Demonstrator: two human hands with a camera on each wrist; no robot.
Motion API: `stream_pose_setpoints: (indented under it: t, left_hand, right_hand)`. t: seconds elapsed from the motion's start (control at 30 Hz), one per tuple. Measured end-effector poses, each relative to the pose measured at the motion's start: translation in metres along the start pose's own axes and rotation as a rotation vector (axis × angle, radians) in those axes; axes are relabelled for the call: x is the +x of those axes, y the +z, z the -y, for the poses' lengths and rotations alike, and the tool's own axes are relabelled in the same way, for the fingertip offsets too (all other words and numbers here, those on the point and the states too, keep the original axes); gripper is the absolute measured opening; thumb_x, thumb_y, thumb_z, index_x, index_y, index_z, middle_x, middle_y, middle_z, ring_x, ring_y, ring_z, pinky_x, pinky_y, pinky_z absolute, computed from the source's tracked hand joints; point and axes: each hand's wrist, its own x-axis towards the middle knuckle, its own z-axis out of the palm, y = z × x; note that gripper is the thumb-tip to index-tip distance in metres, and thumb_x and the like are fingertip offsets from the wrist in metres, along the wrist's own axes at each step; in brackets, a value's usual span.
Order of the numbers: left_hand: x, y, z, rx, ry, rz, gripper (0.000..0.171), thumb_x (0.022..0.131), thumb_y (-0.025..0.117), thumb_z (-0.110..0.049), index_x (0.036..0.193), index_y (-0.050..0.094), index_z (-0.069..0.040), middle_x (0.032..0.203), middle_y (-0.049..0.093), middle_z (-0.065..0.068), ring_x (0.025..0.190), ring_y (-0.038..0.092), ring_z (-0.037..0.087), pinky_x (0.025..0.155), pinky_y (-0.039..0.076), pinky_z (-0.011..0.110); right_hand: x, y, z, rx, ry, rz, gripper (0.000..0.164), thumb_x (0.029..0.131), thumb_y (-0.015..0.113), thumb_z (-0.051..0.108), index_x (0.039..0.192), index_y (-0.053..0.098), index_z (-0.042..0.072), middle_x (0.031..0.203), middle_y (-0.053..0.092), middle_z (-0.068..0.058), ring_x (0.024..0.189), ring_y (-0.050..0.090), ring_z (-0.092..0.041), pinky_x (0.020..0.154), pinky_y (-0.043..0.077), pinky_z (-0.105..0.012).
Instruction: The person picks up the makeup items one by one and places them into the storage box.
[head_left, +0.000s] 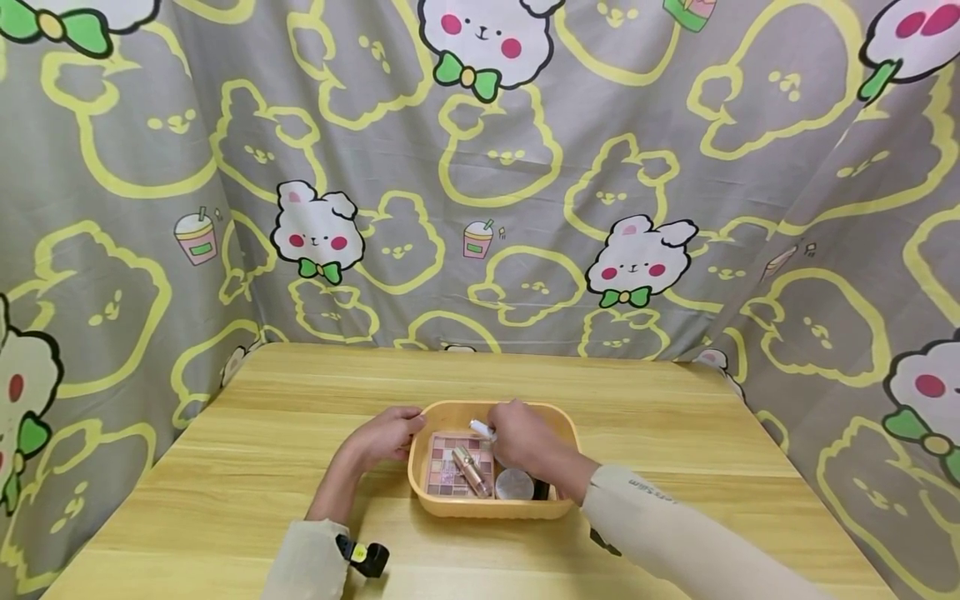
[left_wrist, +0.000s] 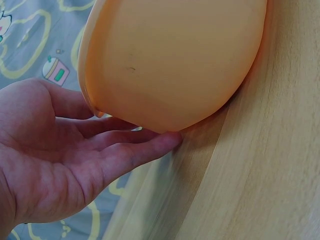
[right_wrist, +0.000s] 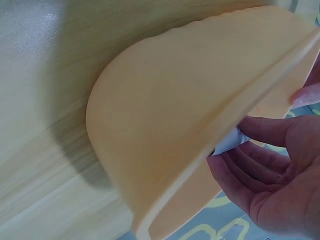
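My left hand grips the left rim of an orange plastic storage bin, the thumb at the rim and the fingers along the outer wall. Inside the bin, my right hand pinches a small white tube-shaped item between thumb and fingers; its white end sticks out to the left in the head view. An eyeshadow palette lies flat in the bin's left half with a gold lipstick tube slanted on top. Beside it sits a round, pale-lidded container. A black item is partly hidden under the right wrist.
The bin stands on a light wood-grain table. A grey curtain with cartoon rabbits surrounds the table's back and both sides. A black strap device is worn on the left wrist.
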Motion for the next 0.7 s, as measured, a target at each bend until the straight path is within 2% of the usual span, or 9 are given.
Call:
stream_pose_setpoints:
  t: [0.13,0.33,0.53,0.7]
  left_hand:
    - [-0.001,0.0,0.0,-0.006,-0.002,-0.006,0.051,0.11,0.038,-0.018,0.15,0.035,0.013,0.136,0.058,0.028,0.125,0.061,0.038,0.093,0.058,0.047]
    - [-0.001,0.0,-0.001,-0.009,-0.003,-0.002,0.052,0.11,0.038,-0.018,0.151,0.033,0.013,0.139,0.055,0.03,0.128,0.058,0.04,0.094,0.058,0.048]
    - [-0.001,0.0,0.0,-0.01,0.0,0.002,0.052,0.11,0.038,-0.017,0.152,0.032,0.014,0.141,0.054,0.032,0.128,0.058,0.041,0.094,0.058,0.048]
    - [-0.001,0.0,0.0,-0.001,-0.001,0.003,0.053,0.11,0.038,-0.019,0.152,0.032,0.013,0.141,0.054,0.031,0.129,0.058,0.041,0.095,0.058,0.048]
  right_hand:
    - [0.002,0.004,0.003,-0.012,0.02,0.001,0.008,0.087,0.079,0.009,0.092,0.074,0.005,0.074,0.064,0.001,0.06,0.054,-0.01,0.053,0.046,-0.024]
    - [0.002,0.008,0.006,-0.074,0.017,-0.007,0.014,0.088,0.081,0.017,0.084,0.073,0.006,0.067,0.061,0.003,0.058,0.051,-0.01,0.052,0.044,-0.022]
    - [0.001,0.011,0.005,-0.112,-0.003,-0.036,0.013,0.086,0.08,0.013,0.08,0.071,0.007,0.067,0.06,0.002,0.058,0.049,-0.009,0.052,0.044,-0.022]
    - [-0.001,0.013,0.004,-0.144,-0.039,-0.049,0.016,0.08,0.076,0.0,0.071,0.067,0.009,0.064,0.06,0.002,0.057,0.047,-0.009,0.049,0.041,-0.023]
